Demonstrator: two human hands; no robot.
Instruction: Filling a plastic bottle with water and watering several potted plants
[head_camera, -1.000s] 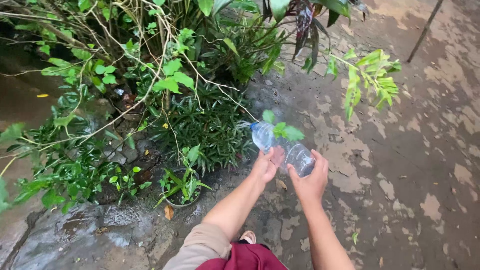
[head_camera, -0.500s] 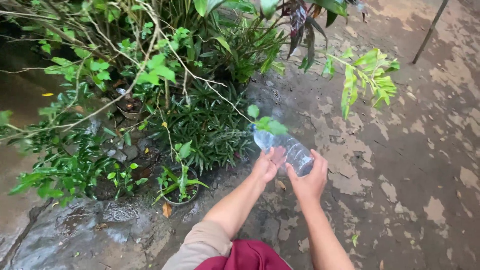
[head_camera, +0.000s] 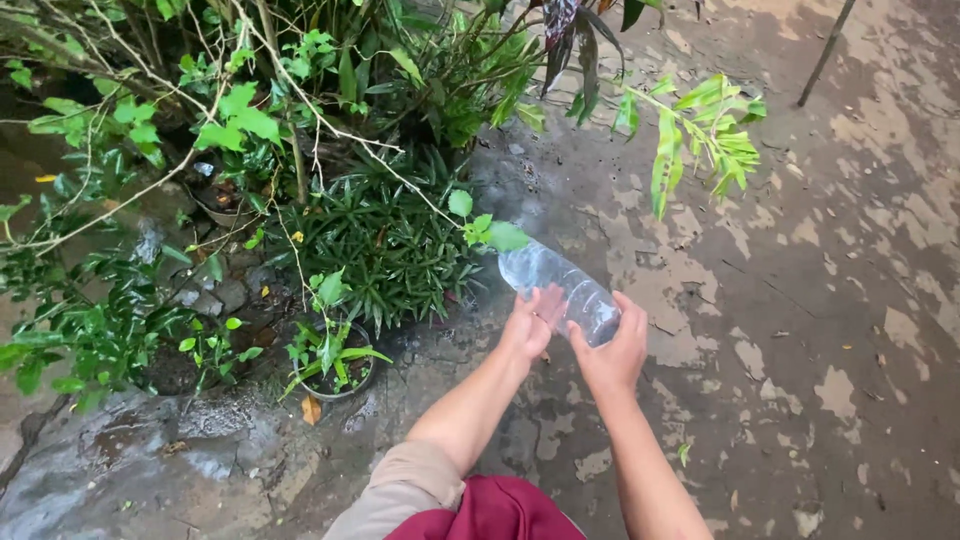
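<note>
A clear plastic bottle (head_camera: 553, 284) is held in both hands, tipped with its mouth toward the plants at upper left; a leafy twig hides the mouth. My left hand (head_camera: 530, 322) grips the bottle's left side near its middle. My right hand (head_camera: 611, 352) wraps the bottle's base from the right. Just past the bottle's mouth sits a dark green spiky-leaved plant (head_camera: 385, 245).
A small pot with a young green plant (head_camera: 331, 362) stands on wet ground at lower left. Dense shrubs and bare branches (head_camera: 250, 110) fill the upper left. A light green leafy branch (head_camera: 700, 135) hangs at upper right. Patchy wet pavement (head_camera: 820, 300) spreads to the right.
The view has drifted slightly so plants shifted left and down. Both hands keep holding the bottle; the earlier water stream at its mouth no longer shows.
</note>
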